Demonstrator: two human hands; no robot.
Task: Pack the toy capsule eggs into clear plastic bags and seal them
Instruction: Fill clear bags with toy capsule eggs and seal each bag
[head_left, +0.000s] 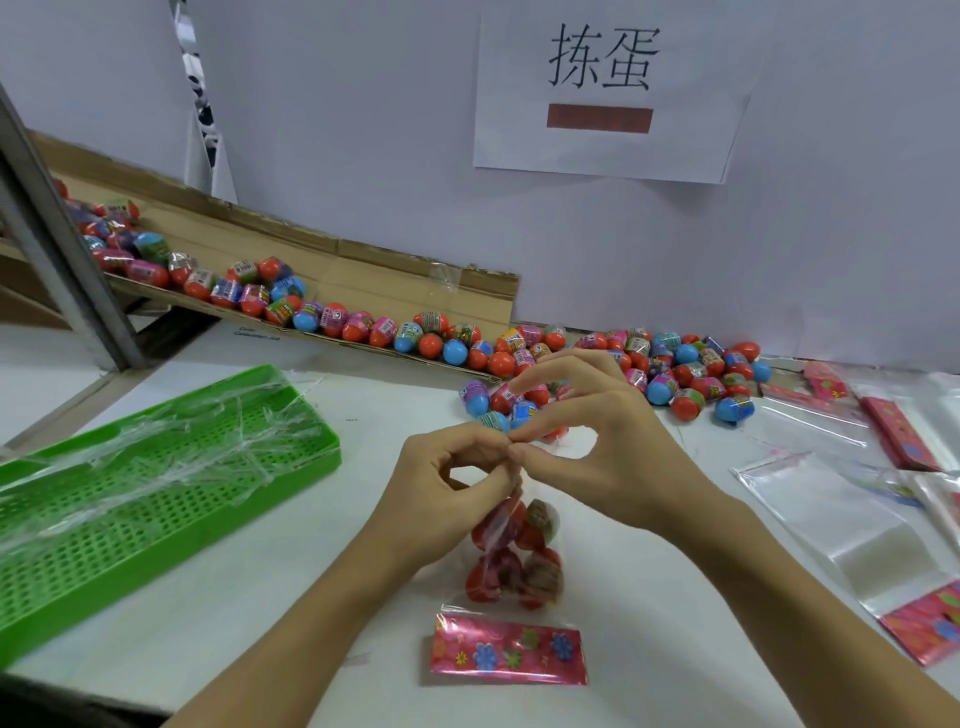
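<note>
A clear plastic bag (511, 564) with several red capsule eggs inside lies on the white table in front of me, its pink flowered header (509, 654) nearest to me. My left hand (441, 499) pinches the bag's far open end between thumb and fingers. My right hand (597, 441) pinches the same end from the right, fingertips meeting those of the left. A pile of loose capsule eggs (675, 369), red, blue and pink, lies behind my hands.
A green perforated tray (156, 483) with clear strips in it sits at the left. A cardboard chute (337, 291) lined with eggs slopes down from the back left. Empty clear bags (841, 519) with pink headers lie at the right. A white wall with a paper sign stands behind.
</note>
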